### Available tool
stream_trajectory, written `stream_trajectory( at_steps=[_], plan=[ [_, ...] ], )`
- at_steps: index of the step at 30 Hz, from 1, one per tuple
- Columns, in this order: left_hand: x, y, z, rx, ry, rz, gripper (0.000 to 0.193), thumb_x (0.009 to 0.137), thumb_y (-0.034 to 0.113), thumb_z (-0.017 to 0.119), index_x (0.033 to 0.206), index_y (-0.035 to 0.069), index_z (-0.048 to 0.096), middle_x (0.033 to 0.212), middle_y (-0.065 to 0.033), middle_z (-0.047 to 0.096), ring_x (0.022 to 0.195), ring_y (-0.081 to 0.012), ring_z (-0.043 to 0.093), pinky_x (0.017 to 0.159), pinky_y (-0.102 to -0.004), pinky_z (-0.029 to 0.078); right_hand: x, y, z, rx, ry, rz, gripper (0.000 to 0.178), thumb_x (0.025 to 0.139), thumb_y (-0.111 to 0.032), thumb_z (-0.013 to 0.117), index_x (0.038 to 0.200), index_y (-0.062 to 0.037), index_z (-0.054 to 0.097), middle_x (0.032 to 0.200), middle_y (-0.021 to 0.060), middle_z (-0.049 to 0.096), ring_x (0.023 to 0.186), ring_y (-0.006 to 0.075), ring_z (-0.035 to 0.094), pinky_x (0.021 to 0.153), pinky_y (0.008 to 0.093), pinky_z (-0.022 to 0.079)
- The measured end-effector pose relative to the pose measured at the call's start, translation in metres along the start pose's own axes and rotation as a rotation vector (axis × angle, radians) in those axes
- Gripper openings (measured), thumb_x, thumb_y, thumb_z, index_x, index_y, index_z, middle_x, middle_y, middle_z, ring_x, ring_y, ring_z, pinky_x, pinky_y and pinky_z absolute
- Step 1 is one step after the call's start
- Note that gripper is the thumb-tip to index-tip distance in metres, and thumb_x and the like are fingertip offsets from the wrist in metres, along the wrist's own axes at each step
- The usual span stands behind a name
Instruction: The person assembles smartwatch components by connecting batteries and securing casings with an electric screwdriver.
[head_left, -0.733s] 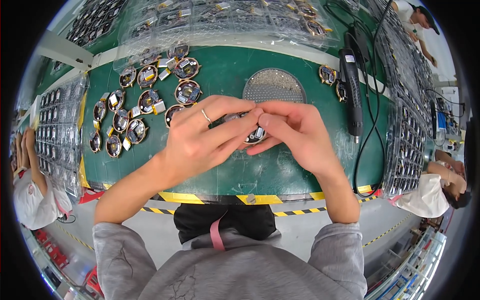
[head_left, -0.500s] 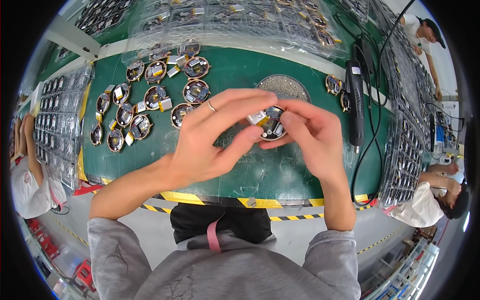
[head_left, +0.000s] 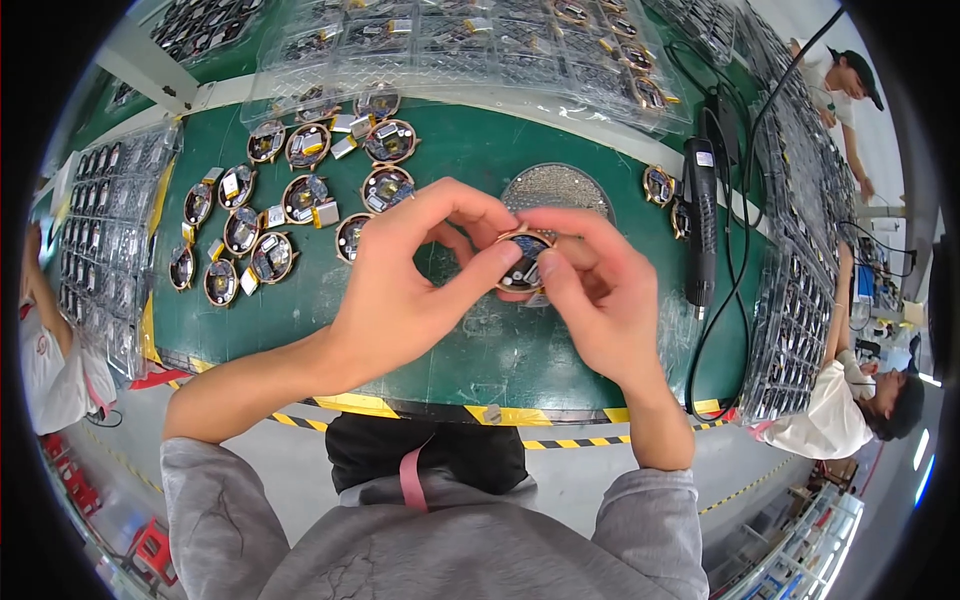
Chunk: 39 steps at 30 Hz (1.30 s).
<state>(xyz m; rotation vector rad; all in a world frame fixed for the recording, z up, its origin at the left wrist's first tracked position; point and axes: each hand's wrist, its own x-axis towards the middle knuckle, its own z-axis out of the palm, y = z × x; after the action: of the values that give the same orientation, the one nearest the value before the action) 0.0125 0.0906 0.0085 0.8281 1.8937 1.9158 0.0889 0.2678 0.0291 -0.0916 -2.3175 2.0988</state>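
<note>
Between my two hands, over the green mat, is an open round watch case (head_left: pixel 524 262) with a rose-gold rim and circuit parts inside. My left hand (head_left: pixel 425 265) grips its left side, the thumb pressing at the upper left of the inside. On the other side my right hand (head_left: pixel 595 285) holds the rim, its thumb by the right edge and its index finger along the top. The other fingers are partly hidden behind the case. Just beyond it lies a round grey dish (head_left: pixel 560 188) filled with tiny parts.
Several open watch cases (head_left: pixel 305 200), some with battery cells attached, lie at the left of the green mat (head_left: pixel 420 370). A black electric screwdriver (head_left: pixel 702 220) and its cable are at the right. Clear trays (head_left: pixel 450 50) line the back and both sides. Other people sit at both sides.
My left fingers have drawn in around the watch case, and the silvery battery cell seen at its upper left no longer shows there. The case has shifted slightly left in view.
</note>
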Motion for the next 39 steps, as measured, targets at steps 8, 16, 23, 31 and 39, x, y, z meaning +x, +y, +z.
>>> stream_trajectory(
  at_steps=[8,16,23,31,39],
  plan=[
    [0.006,-0.001,0.003,0.006,0.040,-0.083,0.015,0.087,0.003,0.071,0.101,0.000,0.066,0.088,-0.0031,0.066,0.077,-0.0091,0.060,0.070,-0.0248,0.048,-0.001,-0.004,-0.001,0.013,0.004,0.040,0.030,0.098,0.003,0.049,0.128,0.0018,0.053,0.094,0.0082,0.072,0.085,0.0112,0.069,0.075,0.0259,0.058],
    [-0.001,-0.019,-0.010,0.058,-0.010,-0.126,0.006,0.090,-0.004,0.061,0.096,-0.004,0.060,0.093,-0.0042,0.057,0.084,-0.0107,0.056,0.073,-0.0220,0.048,0.006,0.015,-0.001,-0.051,-0.050,-0.222,0.028,0.087,-0.002,0.060,0.113,-0.0009,0.050,0.067,0.0106,0.066,0.057,0.0148,0.063,0.056,0.0300,0.051],
    [-0.001,-0.026,0.007,0.069,0.029,-0.045,0.006,0.098,0.003,0.057,0.098,0.000,0.062,0.095,-0.0024,0.058,0.083,-0.0093,0.056,0.067,-0.0226,0.048,0.000,0.019,-0.005,-0.109,0.016,-0.255,0.022,0.089,-0.005,0.060,0.106,0.0022,0.049,0.067,0.0147,0.069,0.055,0.0229,0.065,0.053,0.0343,0.049],
    [-0.003,-0.018,0.022,-0.039,0.125,-0.107,0.013,0.101,0.011,0.055,0.102,0.000,0.062,0.096,-0.0019,0.060,0.082,-0.0084,0.055,0.071,-0.0234,0.044,-0.004,0.012,-0.004,-0.085,0.062,-0.292,0.018,0.088,-0.003,0.061,0.102,0.0030,0.050,0.066,0.0140,0.069,0.057,0.0235,0.068,0.053,0.0356,0.051],
    [0.000,-0.021,0.012,-0.099,0.066,-0.150,0.012,0.101,0.012,0.055,0.100,0.002,0.061,0.092,-0.0015,0.060,0.079,-0.0089,0.053,0.069,-0.0238,0.041,0.000,0.016,0.000,-0.058,0.058,-0.315,0.024,0.090,-0.005,0.062,0.108,0.0009,0.048,0.066,0.0137,0.067,0.054,0.0235,0.064,0.051,0.0345,0.047]
  ],
)
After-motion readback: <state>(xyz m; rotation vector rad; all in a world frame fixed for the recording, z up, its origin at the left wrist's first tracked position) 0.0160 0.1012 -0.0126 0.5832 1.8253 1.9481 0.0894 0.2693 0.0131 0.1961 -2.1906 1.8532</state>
